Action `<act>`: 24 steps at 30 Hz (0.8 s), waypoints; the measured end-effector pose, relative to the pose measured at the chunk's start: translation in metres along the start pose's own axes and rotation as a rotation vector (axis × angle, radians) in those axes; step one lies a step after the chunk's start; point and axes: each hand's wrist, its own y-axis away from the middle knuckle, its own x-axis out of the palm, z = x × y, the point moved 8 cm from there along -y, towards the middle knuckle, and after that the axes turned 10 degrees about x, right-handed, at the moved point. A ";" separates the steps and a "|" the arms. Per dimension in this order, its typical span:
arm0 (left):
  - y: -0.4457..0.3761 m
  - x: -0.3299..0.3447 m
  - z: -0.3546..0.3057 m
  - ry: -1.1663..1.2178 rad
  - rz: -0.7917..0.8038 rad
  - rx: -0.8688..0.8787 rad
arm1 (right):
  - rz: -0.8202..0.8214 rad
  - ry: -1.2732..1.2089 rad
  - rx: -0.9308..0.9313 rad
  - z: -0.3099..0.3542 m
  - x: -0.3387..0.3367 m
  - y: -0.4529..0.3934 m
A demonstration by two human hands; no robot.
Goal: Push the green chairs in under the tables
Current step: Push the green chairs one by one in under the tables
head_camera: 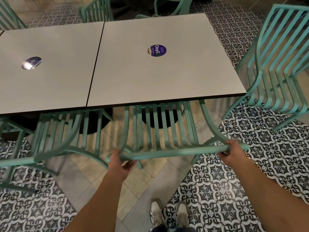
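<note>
Both hands grip 1 green chair's top rail [175, 151]: my left hand [119, 162] curls around its left end, my right hand [233, 152] around its right end. Chair seat [164, 124] sits partly under the right table's near edge [167, 98]; 2 round stickers, 1 per tabletop.

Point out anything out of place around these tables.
The green chair at the right stands out on the patterned floor, beside the table corner rather than under it. The others sit at the tables; nothing looks spilled or broken.
</note>
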 end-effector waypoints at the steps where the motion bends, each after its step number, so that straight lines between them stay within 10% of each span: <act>1: -0.002 -0.002 -0.001 -0.021 0.012 0.010 | 0.008 0.023 -0.004 0.000 -0.002 -0.002; 9: 0.018 -0.001 0.020 -0.646 0.411 0.013 | 0.158 0.383 -0.224 0.003 -0.040 0.015; 14: 0.076 0.055 0.058 -1.196 0.702 0.001 | -0.029 0.699 -0.451 0.017 -0.078 0.034; 20: 0.163 0.196 0.120 -1.814 1.147 0.560 | -0.123 0.970 -0.716 0.081 -0.122 0.062; 24: 0.219 0.297 0.164 -2.130 1.117 1.145 | -0.190 1.117 -0.892 0.158 -0.169 0.078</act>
